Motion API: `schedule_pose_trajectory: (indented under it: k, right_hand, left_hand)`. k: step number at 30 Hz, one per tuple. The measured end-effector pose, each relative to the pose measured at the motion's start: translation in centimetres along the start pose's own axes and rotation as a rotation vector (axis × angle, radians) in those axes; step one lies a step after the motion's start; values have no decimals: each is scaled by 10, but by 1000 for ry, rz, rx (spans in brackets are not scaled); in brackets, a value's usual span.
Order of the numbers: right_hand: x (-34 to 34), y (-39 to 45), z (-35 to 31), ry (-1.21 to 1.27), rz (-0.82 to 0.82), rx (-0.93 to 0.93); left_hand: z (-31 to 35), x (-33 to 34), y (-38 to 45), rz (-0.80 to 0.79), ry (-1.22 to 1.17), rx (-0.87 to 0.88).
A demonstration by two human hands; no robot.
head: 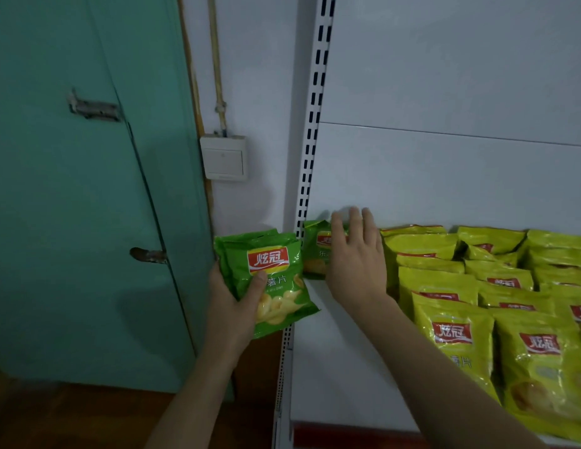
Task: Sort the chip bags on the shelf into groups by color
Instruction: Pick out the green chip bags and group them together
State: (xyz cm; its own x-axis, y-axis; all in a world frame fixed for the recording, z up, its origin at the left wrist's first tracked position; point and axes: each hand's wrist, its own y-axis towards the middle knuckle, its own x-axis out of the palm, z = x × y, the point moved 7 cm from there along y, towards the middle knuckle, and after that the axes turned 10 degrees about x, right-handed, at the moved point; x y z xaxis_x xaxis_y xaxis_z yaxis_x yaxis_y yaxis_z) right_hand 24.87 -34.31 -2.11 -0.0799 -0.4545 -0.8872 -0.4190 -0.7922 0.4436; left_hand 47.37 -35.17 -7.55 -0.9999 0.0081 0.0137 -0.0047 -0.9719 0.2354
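Note:
My left hand [232,306] grips green chip bags [276,280], held in the air just left of the shelf's upright post; there look to be two stacked. Another green bag [315,251] stands at the back left corner of the white shelf [341,367]. My right hand [357,254] lies against this bag with fingers spread, covering its right part. Several yellow chip bags [477,306] fill the right side of the shelf in overlapping rows, starting just right of my right hand.
A slotted white upright post [312,131] marks the shelf's left edge. A green door [72,189] with a latch stands to the left, and a wall switch [223,158] is mounted between door and shelf. The shelf has a red front strip [347,435].

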Motion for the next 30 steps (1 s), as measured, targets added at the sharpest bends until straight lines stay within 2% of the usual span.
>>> schedule_pose_trajectory:
  k: [4,7,10,15,17,20,22,27,30]
  right_hand:
    - [16,11,1,-222,-74,-8]
    - [15,0,1,-239,-68,-87]
    - [4,-6,9,-115,-34,-128]
    - [-64,-21,24,353,304,-178]
    - [-88,-34,21,457,319,-200]
    - [-90,-56,12,471,243,-251]
    - [-86,-68,15,522,215,-209]
    - [-96,-97,49,660,240,135]
    - [-101,-119,58,635,260,134]
  left_hand:
    - [-3,-11,-1,14,18,-25]
    - [-4,-21,0,36,36,-29]
    - [-5,-26,0,30,55,-38]
    - [-2,-33,6,59,106,12]
    - [8,-27,7,31,83,55]
    - [23,-6,2,-47,22,75]
    - [31,12,-5,-120,-21,73]
    - [46,49,-36,-170,-106,76]
    - [58,67,-52,-164,-84,115]
